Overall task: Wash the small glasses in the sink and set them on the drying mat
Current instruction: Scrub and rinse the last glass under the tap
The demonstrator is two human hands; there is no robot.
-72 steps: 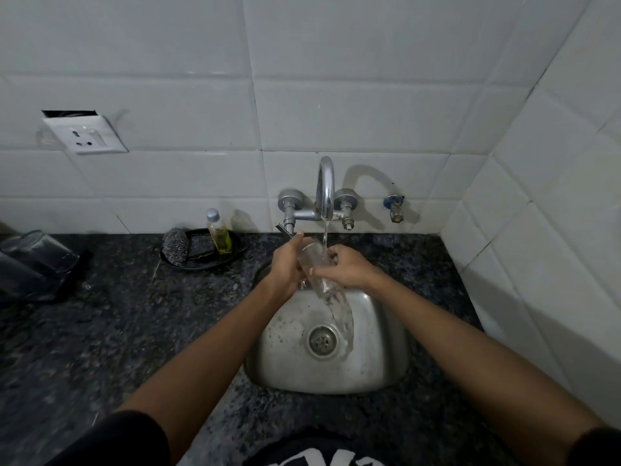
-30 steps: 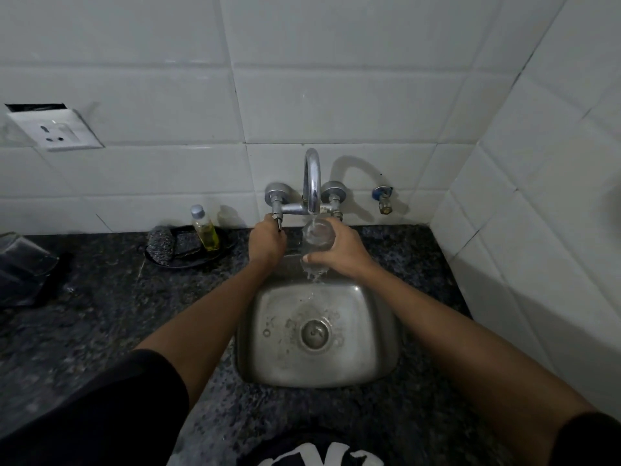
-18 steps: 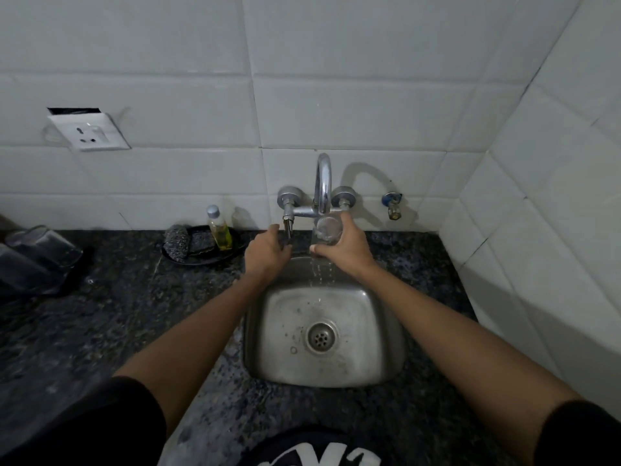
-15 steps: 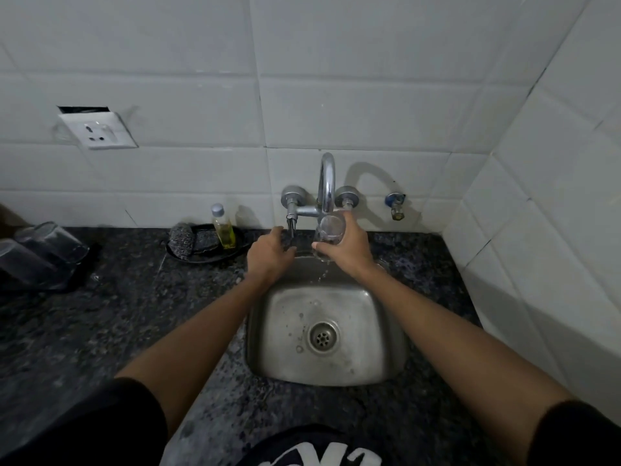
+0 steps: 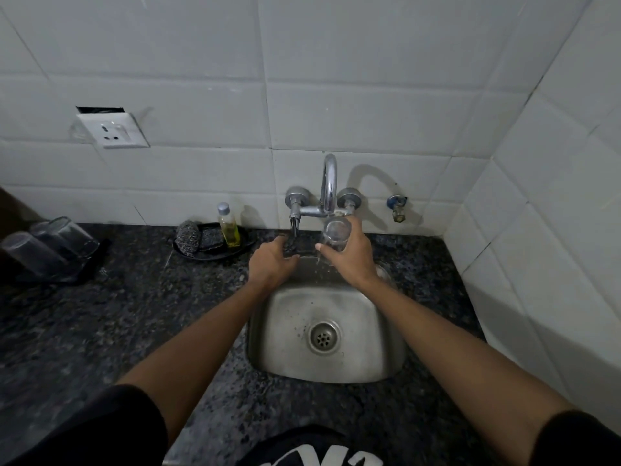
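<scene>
1. Right hand (image 5: 349, 260): the fingers and thumb wrap around the small glass (image 5: 336, 235) and grip its side wall. The glass is held above the rear edge of the sink (image 5: 386, 351), directly under the spout of the tap (image 5: 328, 183).
2. Glass orientation: its long axis tilts toward the camera, with one round end facing the lens. Whether that end is the mouth or the base cannot be determined. Droplets fall beneath the glass into the basin.
3. Left hand (image 5: 272, 262): empty, fingers loosely extended, positioned just below the left tap lever (image 5: 294, 223) without a visible grasp on it.
4. Governing relation: the drying mat (image 5: 67, 274) lies far to the left on the countertop (image 5: 100, 331), well apart from the glass. Upturned glasses (image 5: 47, 247) already stand on it. The left hand is the nearer hand to the mat; the right hand holds the glass. Judgement: either a hand-over or a cross-body reach by the right arm is required.
5. Obstructions on the path: a dark dish (image 5: 245, 247) stands between sink and mat. It carries a steel scrubber (image 5: 188, 235) and a small bottle of yellow liquid (image 5: 228, 227). Judgement: the bottle is upright and narrow, so a low carry risks tipping it.
6. Further items: a wall socket (image 5: 112, 129) sits above the mat area; a separate small valve (image 5: 397, 206) projects from the wall right of the tap.
</scene>
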